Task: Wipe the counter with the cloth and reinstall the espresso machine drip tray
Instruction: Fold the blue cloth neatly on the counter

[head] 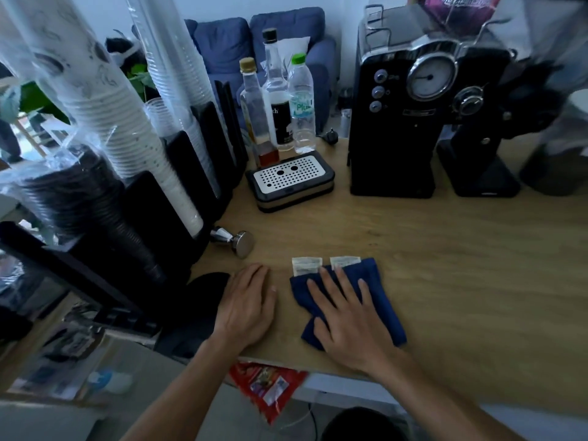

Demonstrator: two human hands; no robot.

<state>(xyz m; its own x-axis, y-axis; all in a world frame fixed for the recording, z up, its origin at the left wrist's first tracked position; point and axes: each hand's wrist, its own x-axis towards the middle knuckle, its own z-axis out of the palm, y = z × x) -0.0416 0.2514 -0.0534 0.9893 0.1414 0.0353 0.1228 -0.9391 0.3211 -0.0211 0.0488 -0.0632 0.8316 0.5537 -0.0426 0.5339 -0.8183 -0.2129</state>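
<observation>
The right hand lies flat, fingers spread, pressing the blue cloth on the surface, its length running away toward the drip tray.

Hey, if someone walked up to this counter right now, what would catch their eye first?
Probably the right hand pressed flat on the blue cloth at the counter's near edge, with the left hand resting flat beside it. Next, the drip tray sitting out on the wooden counter, left of the black espresso machine, not yet installed.
</observation>
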